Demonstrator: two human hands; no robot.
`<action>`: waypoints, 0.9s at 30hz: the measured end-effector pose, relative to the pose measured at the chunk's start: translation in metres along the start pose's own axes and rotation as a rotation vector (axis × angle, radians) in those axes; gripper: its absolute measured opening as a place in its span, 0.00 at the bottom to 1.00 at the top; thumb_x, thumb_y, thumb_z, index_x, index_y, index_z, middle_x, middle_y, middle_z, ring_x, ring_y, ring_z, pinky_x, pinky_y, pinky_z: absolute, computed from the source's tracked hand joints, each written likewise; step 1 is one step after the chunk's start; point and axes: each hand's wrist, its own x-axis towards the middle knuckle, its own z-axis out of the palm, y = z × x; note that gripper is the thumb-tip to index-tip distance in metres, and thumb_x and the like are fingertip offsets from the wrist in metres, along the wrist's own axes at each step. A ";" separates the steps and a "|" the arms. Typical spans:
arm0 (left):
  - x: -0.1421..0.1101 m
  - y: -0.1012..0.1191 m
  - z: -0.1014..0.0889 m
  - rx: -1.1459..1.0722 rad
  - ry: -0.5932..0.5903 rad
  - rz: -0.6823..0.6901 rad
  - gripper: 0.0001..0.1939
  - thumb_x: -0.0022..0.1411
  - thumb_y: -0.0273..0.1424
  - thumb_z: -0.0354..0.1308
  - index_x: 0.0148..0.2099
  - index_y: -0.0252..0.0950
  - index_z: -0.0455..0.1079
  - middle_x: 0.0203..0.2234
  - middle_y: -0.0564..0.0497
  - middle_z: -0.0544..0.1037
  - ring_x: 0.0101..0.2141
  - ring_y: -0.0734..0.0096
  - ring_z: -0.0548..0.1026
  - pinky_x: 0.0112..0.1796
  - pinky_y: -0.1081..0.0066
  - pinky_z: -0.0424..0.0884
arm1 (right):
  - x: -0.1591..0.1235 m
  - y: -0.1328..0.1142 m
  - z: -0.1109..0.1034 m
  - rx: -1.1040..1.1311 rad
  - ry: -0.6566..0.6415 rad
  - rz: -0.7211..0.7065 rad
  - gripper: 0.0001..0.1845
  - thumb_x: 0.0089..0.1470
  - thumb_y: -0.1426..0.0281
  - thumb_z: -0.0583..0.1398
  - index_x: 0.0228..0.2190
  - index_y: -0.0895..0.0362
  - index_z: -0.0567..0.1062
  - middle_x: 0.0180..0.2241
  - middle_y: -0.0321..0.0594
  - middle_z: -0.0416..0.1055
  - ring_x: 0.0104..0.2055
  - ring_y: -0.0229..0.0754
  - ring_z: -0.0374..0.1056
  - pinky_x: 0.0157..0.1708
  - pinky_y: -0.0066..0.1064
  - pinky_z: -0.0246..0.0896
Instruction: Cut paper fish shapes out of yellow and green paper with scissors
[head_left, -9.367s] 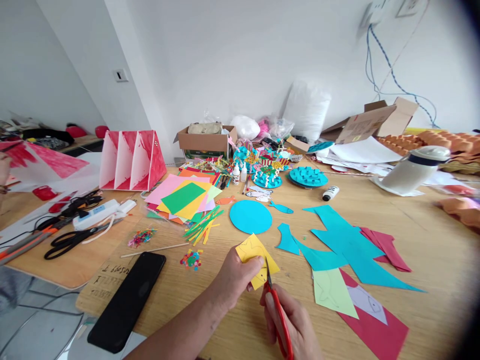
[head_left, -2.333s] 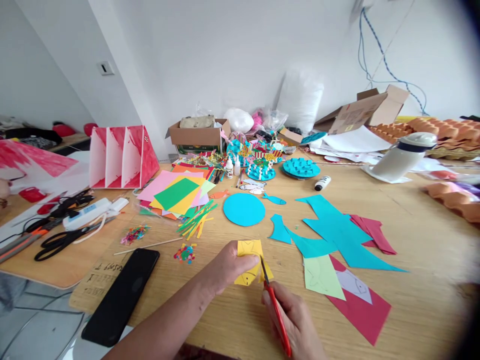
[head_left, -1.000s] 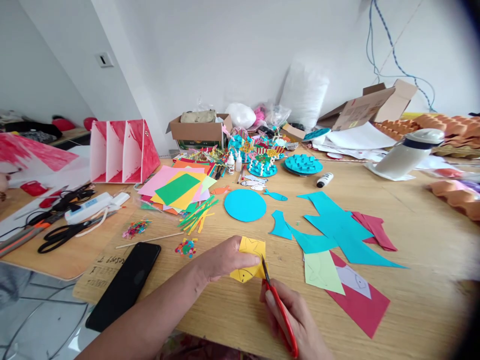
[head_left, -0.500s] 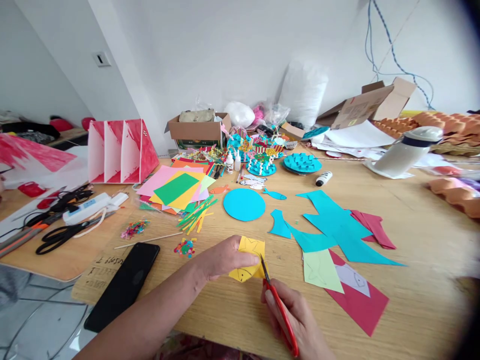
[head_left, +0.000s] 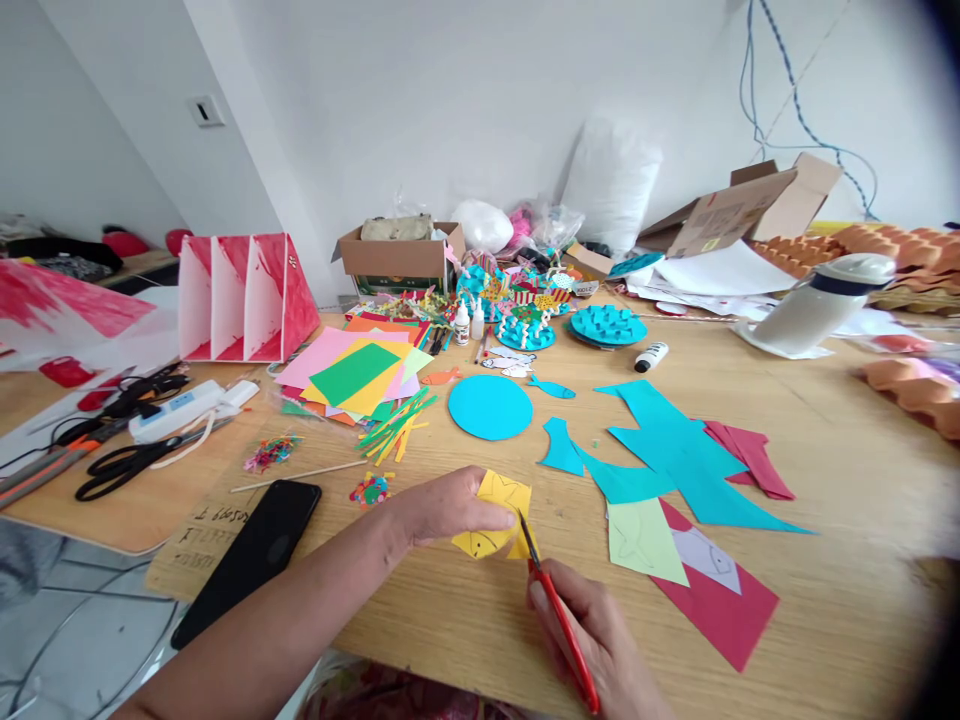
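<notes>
- The left hand [head_left: 454, 505] pinches a square-cornered yellow paper piece [head_left: 504, 487] between thumb and fingers, above the table [head_left: 450, 610]; the thumb hides part of its dark-lined fish drawing.
- The right hand [head_left: 604, 630] is curled around slim red-handled scissors [head_left: 561, 615], whose metal blades meet the paper's cut edge.
- Dark handwriting [head_left: 217, 518] on the table's left part appears upside down and cannot be read surely; print on the small white squeeze bottle [head_left: 462, 328] is too small.
- A smooth blue paper disc [head_left: 490, 408] lies beyond the hands.
- To the right, angular blue paper offcuts [head_left: 671, 450] and a pale green outlined sheet [head_left: 643, 540] overlap crimson paper [head_left: 731, 625].
- The left forearm partly covers a glossy black phone [head_left: 251, 560].
</notes>
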 end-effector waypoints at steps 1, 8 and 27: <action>0.000 0.000 -0.001 0.004 0.005 -0.010 0.05 0.43 0.29 0.54 0.26 0.33 0.64 0.18 0.58 0.66 0.19 0.80 0.62 0.21 0.78 0.58 | 0.000 0.001 0.000 -0.004 -0.007 0.002 0.22 0.56 0.53 0.47 0.19 0.55 0.56 0.20 0.30 0.52 0.23 0.34 0.47 0.21 0.25 0.44; 0.003 -0.002 -0.006 0.051 -0.039 -0.056 0.05 0.46 0.26 0.55 0.29 0.33 0.66 0.20 0.58 0.69 0.19 0.81 0.63 0.20 0.79 0.56 | -0.002 0.006 -0.003 -0.044 -0.047 0.013 0.23 0.57 0.53 0.45 0.20 0.56 0.56 0.21 0.30 0.51 0.24 0.34 0.47 0.21 0.25 0.43; 0.014 0.004 -0.022 0.203 -0.255 -0.096 0.01 0.46 0.24 0.56 0.26 0.33 0.68 0.18 0.58 0.70 0.18 0.80 0.65 0.19 0.79 0.59 | -0.002 0.004 -0.011 -0.195 -0.089 0.000 0.24 0.56 0.51 0.43 0.20 0.56 0.57 0.21 0.33 0.55 0.25 0.37 0.51 0.23 0.26 0.46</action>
